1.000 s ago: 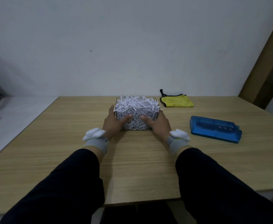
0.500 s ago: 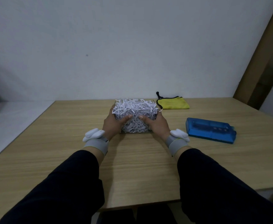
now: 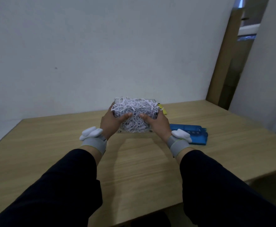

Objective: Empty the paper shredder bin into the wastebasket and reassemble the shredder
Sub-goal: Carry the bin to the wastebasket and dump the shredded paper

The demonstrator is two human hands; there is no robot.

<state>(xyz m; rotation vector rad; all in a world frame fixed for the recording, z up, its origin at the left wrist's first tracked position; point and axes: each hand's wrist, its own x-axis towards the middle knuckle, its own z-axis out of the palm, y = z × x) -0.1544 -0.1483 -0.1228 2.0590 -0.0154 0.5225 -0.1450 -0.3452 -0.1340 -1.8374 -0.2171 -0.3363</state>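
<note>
A clear shredder bin (image 3: 136, 123) heaped with white shredded paper is held above the wooden table (image 3: 139, 163). My left hand (image 3: 112, 122) grips its left side and my right hand (image 3: 157, 124) grips its right side, thumbs across the front wall. The blue shredder head (image 3: 190, 133) lies flat on the table to the right, partly behind my right wrist. No wastebasket is in view.
A yellow cloth (image 3: 162, 108) peeks out behind the bin's right side. A brown door frame (image 3: 224, 63) rises at the far right. The table's right edge drops off near the frame.
The bin has risen off the table in both hands and tilted slightly toward me. The view has swung left and up, so the yellow cloth is now mostly hidden behind the bin.
</note>
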